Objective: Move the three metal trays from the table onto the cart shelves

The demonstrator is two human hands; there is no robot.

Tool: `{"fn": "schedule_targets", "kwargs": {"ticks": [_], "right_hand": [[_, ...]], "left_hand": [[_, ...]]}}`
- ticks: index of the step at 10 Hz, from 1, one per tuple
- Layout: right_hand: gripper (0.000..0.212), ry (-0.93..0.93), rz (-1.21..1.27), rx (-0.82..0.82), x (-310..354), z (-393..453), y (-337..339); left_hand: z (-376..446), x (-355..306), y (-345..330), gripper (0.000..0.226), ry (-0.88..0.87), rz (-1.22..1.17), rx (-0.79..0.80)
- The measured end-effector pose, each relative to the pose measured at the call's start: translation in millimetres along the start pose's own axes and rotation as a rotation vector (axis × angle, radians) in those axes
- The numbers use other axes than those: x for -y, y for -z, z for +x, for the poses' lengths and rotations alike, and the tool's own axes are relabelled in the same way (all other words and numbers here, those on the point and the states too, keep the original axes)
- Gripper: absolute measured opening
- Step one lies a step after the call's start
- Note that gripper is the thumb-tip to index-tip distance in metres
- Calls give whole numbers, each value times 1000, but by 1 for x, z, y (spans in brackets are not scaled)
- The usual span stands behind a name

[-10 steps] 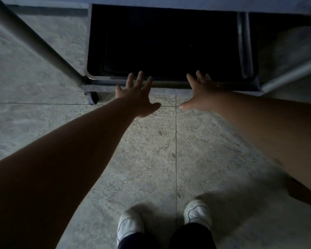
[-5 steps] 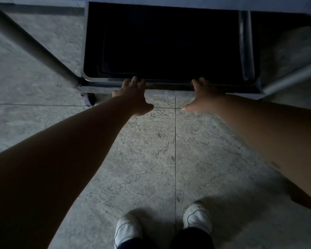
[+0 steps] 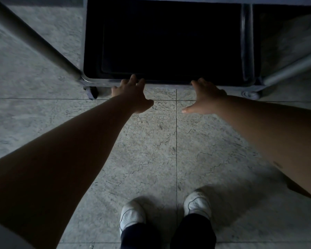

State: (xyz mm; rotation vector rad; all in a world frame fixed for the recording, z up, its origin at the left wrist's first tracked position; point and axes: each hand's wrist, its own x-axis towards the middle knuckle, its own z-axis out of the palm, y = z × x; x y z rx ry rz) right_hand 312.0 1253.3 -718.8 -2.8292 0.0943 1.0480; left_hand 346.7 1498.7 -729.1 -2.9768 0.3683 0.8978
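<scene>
Both hands have slid forward to the bottom cart shelf's [image 3: 104,81] front lip since a second ago; left hand [image 3: 133,95] and right hand [image 3: 204,95] now press it, fingers straight, thumbs out, gripping nothing. Dark tray [image 3: 160,51] lies flat on that shelf; white shoes [image 3: 132,215] unmoved.

Both hands at the front lip of the cart's bottom shelf [image 3: 97,80]; left hand [image 3: 133,95] and right hand [image 3: 206,97] well apart, open floor [image 3: 160,150] between and behind them. Shelf opening is wide but very dark; a tray [image 3: 169,47] lies inside, its outline faint, clearance above it can't be judged. Upper shelf edge [image 3: 187,0] caps the opening at the top. Left cart post [image 3: 34,38] slants in to the front-left corner, right post [image 3: 293,67] to the front-right corner, boxing sideways entry. Casters [image 3: 92,92] sit below the lip at both corners. Shoes [image 3: 131,215] stand well back from the cart
</scene>
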Motion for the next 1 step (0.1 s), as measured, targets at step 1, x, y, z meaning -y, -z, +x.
{"fn": "schedule_targets", "kwargs": {"ticks": [1], "right_hand": [[128,4,-21,48,1,-6,1]], "left_hand": [[-7,-2,-5,101,22,-40,39]]}}
